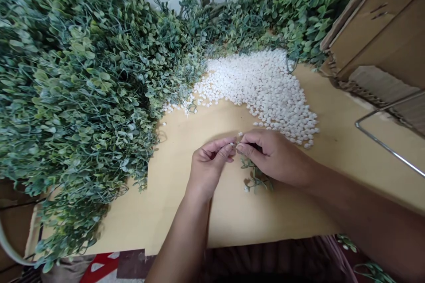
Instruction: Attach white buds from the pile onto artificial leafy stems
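Note:
My left hand [206, 169] is closed in a pinch, thumb against forefinger, with a tiny whitish piece [231, 144] at its tips; its exact form is too small to make out. Close beside it, almost fingertip to fingertip, my right hand [277, 155] pinches the end of an artificial leaf sprig [257, 179]. The sprig hangs below the right palm, partly hidden by it. One white bud-like piece [240, 133] shows at the right fingertips. Behind the hands a wide heap of small white bud-like pieces [262, 82] covers the board.
Artificial greenery [83, 88] is piled high on the left, with more foliage [299, 4] at the back right. A cardboard box [378, 22] and a bent metal rod [388, 143] are on the right. The tan board [175, 212] ends near my body.

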Tool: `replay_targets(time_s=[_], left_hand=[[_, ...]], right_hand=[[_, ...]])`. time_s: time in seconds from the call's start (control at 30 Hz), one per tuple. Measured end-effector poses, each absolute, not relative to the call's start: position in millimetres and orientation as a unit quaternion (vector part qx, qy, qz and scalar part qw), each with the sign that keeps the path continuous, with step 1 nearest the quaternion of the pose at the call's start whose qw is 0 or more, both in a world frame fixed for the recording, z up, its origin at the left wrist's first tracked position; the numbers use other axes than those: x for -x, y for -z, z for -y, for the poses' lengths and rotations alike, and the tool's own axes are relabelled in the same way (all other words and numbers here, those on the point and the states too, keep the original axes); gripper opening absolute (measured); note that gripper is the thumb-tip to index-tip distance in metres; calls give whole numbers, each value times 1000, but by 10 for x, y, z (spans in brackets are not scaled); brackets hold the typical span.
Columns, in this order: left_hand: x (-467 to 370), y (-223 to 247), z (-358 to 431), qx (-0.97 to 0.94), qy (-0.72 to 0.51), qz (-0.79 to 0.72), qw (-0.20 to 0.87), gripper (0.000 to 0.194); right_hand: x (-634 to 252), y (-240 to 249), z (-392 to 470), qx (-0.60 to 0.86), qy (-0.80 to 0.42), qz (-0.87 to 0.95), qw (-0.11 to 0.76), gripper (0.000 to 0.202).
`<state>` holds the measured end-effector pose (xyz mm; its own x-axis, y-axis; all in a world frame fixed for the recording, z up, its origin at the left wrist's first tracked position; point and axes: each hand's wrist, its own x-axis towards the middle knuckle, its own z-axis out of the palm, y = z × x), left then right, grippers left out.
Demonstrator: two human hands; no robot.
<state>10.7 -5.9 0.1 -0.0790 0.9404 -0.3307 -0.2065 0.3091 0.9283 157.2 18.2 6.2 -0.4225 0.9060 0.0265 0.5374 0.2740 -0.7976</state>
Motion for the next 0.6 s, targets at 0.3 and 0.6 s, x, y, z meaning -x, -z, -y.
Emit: replay_targets(time_s=[0.3, 0.6], left_hand=[[-121, -18, 58, -365, -464, -573, 568, 13], [-123, -42, 51, -378, -457, -572, 566, 9]], right_hand=[[-1580, -78, -190, 476, -362, 766, 235, 23], [-1585, -76, -193, 480, -361, 768, 221, 22]])
